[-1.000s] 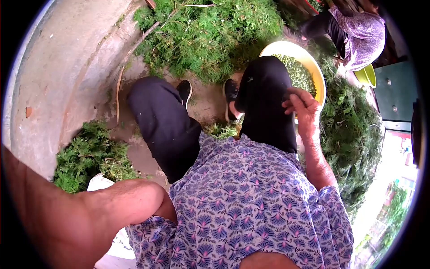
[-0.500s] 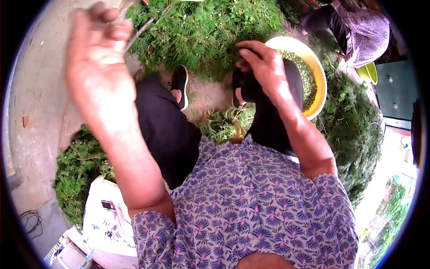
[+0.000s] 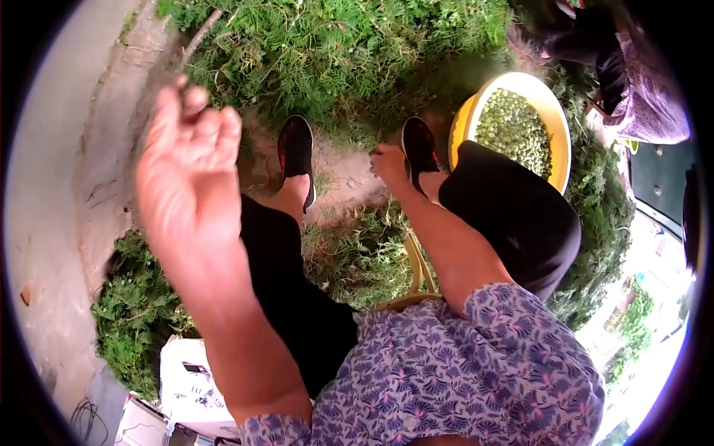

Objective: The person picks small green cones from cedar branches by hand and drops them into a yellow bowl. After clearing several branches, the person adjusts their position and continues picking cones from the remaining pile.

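Note:
My left hand [image 3: 192, 167] is raised at the left, palm up. Its fingers are loosely bent and apart, and nothing shows in the palm. Low between my shoes, my right hand [image 3: 390, 163] is closed, its fingers curled downward beside the right shoe [image 3: 420, 145]. Whatever it may hold is hidden. Below it lie loose green sprigs [image 3: 349, 256] on the ground between my legs. A yellow bucket [image 3: 564, 141] stands outside my right knee, filled with small round green pieces [image 3: 513, 126].
A large heap of green conifer branches [image 3: 327, 59] covers the ground ahead. More branches [image 3: 137, 297] lie at the left, near a white sack [image 3: 178, 379] with dark writing. Another person in a purple patterned top [image 3: 654, 89] is at the upper right. A yellow handle [image 3: 416, 267] shows between my legs.
My right hand has moved from above my right knee down between my shoes. My left hand has come lower and stays palm up. My right knee has swung outward, and the view has shifted.

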Motion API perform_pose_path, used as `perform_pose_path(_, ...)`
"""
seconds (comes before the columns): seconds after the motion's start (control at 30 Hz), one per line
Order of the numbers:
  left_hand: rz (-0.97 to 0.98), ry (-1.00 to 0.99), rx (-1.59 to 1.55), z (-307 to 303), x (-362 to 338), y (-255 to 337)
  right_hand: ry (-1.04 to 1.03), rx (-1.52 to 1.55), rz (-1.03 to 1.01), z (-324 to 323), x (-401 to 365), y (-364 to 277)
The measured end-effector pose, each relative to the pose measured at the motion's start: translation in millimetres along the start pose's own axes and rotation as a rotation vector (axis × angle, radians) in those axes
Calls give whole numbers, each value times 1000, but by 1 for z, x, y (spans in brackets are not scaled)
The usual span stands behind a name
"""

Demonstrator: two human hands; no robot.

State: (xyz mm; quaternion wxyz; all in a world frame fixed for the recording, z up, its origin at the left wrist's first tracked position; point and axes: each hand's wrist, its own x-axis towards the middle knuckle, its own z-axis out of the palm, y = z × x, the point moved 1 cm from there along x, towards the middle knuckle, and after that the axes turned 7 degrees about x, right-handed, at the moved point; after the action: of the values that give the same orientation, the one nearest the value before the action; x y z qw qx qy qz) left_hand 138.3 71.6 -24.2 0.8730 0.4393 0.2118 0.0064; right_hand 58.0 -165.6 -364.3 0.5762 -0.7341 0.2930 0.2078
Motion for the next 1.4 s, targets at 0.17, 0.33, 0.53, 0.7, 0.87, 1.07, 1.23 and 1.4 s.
perform_pose_path(0.17,-42,-12,-29,-10,-12,16,299,-405,-267,35,18,0)
perform_pose_path(0.33,-44,63,0,4,-17,8,225,-558,-176,54,41,1)
perform_pose_path(0.53,-61,58,-50,5,-15,12,141,-707,-135,47,27,9)
perform_pose_path(0.7,-68,-73,-6,0,-12,14,7,132,-33,33,2,-8)
perform_pose_path(0.87,-49,-65,17,5,-4,10,-48,807,19,30,-28,-93)
perform_pose_path(1.07,428,-264,1225,40,-15,-9,-141,466,-428,6,-99,-209)
perform_pose_path(1.23,447,-538,1590,64,-28,-35,1,285,-896,-33,-165,-261)
perform_pose_path(1.4,355,-754,1438,73,-43,-41,182,-336,-1200,-105,-197,-262)
